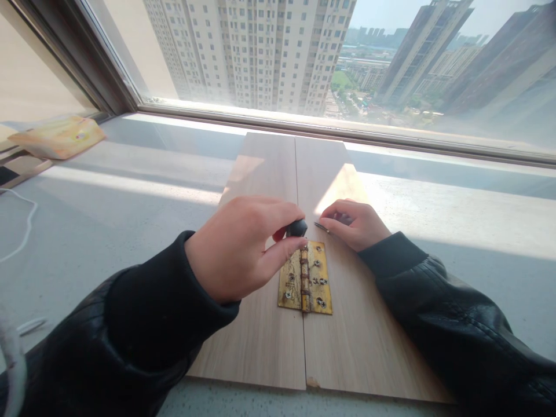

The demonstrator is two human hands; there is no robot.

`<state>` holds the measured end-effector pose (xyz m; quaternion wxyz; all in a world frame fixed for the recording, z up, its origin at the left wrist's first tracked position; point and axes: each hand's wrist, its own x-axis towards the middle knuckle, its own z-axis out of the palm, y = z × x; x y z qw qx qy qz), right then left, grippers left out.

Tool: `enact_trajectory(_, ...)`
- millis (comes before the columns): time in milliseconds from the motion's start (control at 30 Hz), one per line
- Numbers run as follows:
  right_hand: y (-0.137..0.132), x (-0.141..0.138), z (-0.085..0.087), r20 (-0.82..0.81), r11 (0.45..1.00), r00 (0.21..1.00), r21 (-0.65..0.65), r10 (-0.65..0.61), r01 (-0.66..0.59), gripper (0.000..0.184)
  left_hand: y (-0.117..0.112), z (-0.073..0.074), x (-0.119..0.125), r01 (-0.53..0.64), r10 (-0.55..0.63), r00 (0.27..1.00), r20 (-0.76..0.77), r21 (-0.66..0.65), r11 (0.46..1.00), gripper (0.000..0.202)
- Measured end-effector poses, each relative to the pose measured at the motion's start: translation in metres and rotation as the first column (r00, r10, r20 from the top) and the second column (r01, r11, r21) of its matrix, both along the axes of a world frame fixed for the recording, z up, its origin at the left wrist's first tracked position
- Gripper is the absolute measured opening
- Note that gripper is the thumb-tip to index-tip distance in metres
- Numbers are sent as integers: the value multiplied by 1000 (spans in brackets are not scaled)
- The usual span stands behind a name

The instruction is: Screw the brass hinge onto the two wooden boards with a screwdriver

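My left hand is closed around the black handle of a screwdriver, held over the upper left part of a brass hinge. The tool's shaft and tip are hidden behind the fingers. The hinge is worn and stained, and lies flat across the seam between two pale wooden boards. Several cross-head screws sit in its leaves. On the right board, beyond the hinge, rests my right hand, its thumb and fingers pinching a small, thin, dark metal piece, too small to name surely.
The boards lie on a pale speckled sill below a large window with a dark frame. At the left are a yellow-orange soft packet and a white cable. A blurred white object stands at the lower left edge.
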<state>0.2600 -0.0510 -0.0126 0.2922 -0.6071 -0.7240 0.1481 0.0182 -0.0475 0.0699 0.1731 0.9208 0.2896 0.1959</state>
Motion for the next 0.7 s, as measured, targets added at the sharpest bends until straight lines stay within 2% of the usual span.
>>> enact_trajectory(133, -1, 0, -1, 4, 1000, 1000, 2, 2, -2, 10, -2, -4, 2, -84, 86, 995, -41, 52, 995, 20)
enact_trajectory(267, -1, 0, -1, 5, 1000, 1000, 6, -1, 1, 10, -8, -12, 6, -234, 266, 956, -122, 225, 946, 46)
enact_trajectory(333, -1, -1, -1, 6, 1000, 1000, 7, -4, 4, 11, -11, -14, 8, -280, 324, 935, -147, 255, 925, 50)
enact_trajectory(533, 0, -3, 0, 8, 1000, 1000, 8, -1, 1, 11, -13, -4, 10, -323, 346, 912, -219, 135, 937, 30)
enact_trajectory(700, 1, 1, -2, 7, 1000, 1000, 10, 2, -2, 11, -13, 5, 8, -368, 363, 881, -303, 44, 929, 30)
